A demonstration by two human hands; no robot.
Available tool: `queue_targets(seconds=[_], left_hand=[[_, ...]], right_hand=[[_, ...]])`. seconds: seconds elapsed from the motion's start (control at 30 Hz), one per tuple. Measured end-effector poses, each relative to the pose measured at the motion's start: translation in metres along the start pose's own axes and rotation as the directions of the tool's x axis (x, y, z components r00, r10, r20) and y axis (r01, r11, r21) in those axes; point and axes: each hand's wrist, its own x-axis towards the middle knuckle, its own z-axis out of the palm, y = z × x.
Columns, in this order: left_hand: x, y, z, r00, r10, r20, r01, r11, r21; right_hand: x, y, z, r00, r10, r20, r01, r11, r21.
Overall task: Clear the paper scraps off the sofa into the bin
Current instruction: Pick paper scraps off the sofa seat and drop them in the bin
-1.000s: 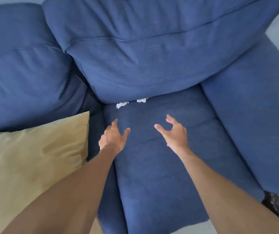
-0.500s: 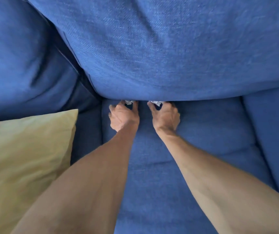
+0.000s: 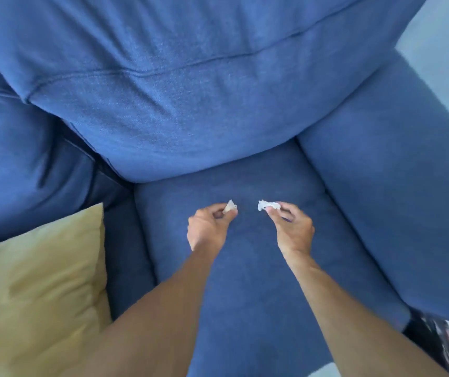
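Both of my hands hover over the blue sofa seat cushion (image 3: pixel 245 281). My left hand (image 3: pixel 208 228) pinches a small white paper scrap (image 3: pixel 230 206) between thumb and fingers. My right hand (image 3: pixel 292 227) pinches a second crumpled white paper scrap (image 3: pixel 266 205) at its fingertips. The two scraps are held a hand's width apart, just above the cushion. No other scraps show on the seat, and no bin is in view.
A large blue back cushion (image 3: pixel 190 91) leans over the rear of the seat. The sofa armrest (image 3: pixel 397 191) runs along the right. A yellow-green pillow (image 3: pixel 35 295) lies at the left. Pale floor (image 3: pixel 441 50) and a dark patterned object (image 3: pixel 435 341) show at the right.
Both hands reached to the crease under the back cushion, closed on the two white scraps there, and have drawn back toward me with a scrap in each. The view has pulled back.
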Motion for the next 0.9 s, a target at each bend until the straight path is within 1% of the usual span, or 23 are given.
queue_targets(seconds=[0.1, 0.2, 0.3, 0.4, 0.47, 0.5, 0.57, 0.63, 0.7, 0.8, 0.83, 0.9], left_hand=[[-0.059, 0.012, 0.043, 0.977, 0.081, 0.198, -0.103, 0.989, 0.102], [-0.127, 0.025, 0.096, 0.911, 0.154, 0.383, -0.256, 0.939, 0.231], [-0.185, 0.033, 0.149, 0.829, 0.226, 0.511, -0.405, 0.873, 0.27], [-0.236, 0.036, 0.209, 0.74, 0.249, 0.625, -0.52, 0.802, 0.295], [-0.261, 0.032, 0.25, 0.695, 0.248, 0.674, -0.57, 0.762, 0.307], [-0.271, 0.029, 0.268, 0.67, 0.238, 0.703, -0.588, 0.748, 0.307], [-0.289, 0.021, 0.299, 0.622, 0.175, 0.763, -0.586, 0.751, 0.305], [-0.298, 0.015, 0.318, 0.591, 0.12, 0.798, -0.557, 0.776, 0.295], [-0.301, 0.013, 0.33, 0.582, 0.087, 0.809, -0.529, 0.795, 0.295], [-0.293, 0.015, 0.331, 0.575, 0.037, 0.817, -0.457, 0.843, 0.284], [-0.29, 0.017, 0.326, 0.571, 0.014, 0.821, -0.419, 0.865, 0.276], [-0.28, 0.026, 0.313, 0.576, -0.04, 0.817, -0.298, 0.92, 0.255]], right_hand=[[-0.045, 0.019, -0.087, 0.987, 0.098, -0.13, -0.087, 0.992, 0.086], [-0.09, 0.048, -0.17, 0.919, 0.209, -0.335, -0.157, 0.972, 0.177], [-0.123, 0.081, -0.234, 0.843, 0.308, -0.442, -0.235, 0.948, 0.214], [-0.145, 0.117, -0.293, 0.756, 0.373, -0.538, -0.262, 0.925, 0.274], [-0.148, 0.144, -0.327, 0.702, 0.425, -0.572, -0.3, 0.904, 0.303], [-0.15, 0.156, -0.343, 0.692, 0.452, -0.563, -0.336, 0.892, 0.303], [-0.153, 0.178, -0.371, 0.698, 0.516, -0.496, -0.409, 0.856, 0.316], [-0.154, 0.195, -0.392, 0.69, 0.586, -0.426, -0.468, 0.809, 0.356], [-0.155, 0.207, -0.408, 0.678, 0.612, -0.407, -0.485, 0.788, 0.379], [-0.152, 0.207, -0.415, 0.679, 0.628, -0.381, -0.49, 0.774, 0.402], [-0.149, 0.202, -0.412, 0.684, 0.63, -0.367, -0.486, 0.769, 0.414], [-0.141, 0.185, -0.4, 0.711, 0.624, -0.323, -0.478, 0.767, 0.429]])
